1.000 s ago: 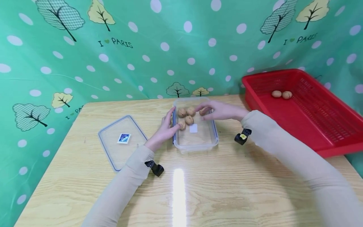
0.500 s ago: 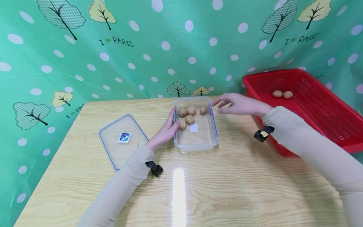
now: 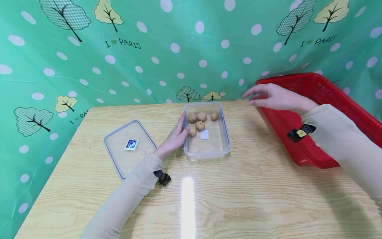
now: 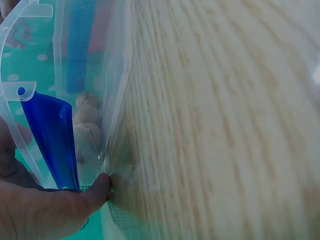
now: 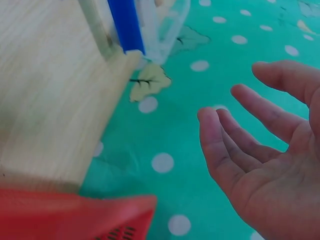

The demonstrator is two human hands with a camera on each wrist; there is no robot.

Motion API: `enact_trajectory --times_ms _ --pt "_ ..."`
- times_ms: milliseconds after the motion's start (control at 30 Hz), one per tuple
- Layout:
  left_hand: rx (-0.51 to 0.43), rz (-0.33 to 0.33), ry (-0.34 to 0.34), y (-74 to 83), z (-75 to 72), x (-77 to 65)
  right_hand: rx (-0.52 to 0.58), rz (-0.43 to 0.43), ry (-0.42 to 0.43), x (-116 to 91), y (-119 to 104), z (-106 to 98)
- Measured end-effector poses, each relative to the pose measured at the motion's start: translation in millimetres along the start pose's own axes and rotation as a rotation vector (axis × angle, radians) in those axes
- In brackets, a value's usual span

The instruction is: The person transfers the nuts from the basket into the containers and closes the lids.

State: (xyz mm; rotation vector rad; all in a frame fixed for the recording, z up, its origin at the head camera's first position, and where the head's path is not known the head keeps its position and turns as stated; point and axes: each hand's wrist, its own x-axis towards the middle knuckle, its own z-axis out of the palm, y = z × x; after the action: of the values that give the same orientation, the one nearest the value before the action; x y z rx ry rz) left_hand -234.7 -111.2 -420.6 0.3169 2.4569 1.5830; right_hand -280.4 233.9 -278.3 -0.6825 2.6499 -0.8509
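At far centre, I'm gripping a clear, oblong plastic box of walnuts, long axis running near-to-far, with my left hand; my loosely spread right hand is hovering empty near a slotted red basket.

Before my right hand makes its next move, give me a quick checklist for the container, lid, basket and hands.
1. Container steadied: ok, left hand holds its left side.
2. Right hand free: ok, holds nothing.
3. Lid off: ok, on the table.
4. Room inside: ok, five walnuts, bare floor nearer you.
5. Walnuts in red basket: cannot tell, partly blocked by right hand and sleeve.
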Motion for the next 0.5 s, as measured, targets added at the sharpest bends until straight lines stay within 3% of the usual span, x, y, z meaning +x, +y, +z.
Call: enact_trajectory --times_ms 500 --pt "0.073 0.038 0.041 1.7 -0.4 0.6 0.021 0.129 0.089 -20.7 26.0 -30.2"
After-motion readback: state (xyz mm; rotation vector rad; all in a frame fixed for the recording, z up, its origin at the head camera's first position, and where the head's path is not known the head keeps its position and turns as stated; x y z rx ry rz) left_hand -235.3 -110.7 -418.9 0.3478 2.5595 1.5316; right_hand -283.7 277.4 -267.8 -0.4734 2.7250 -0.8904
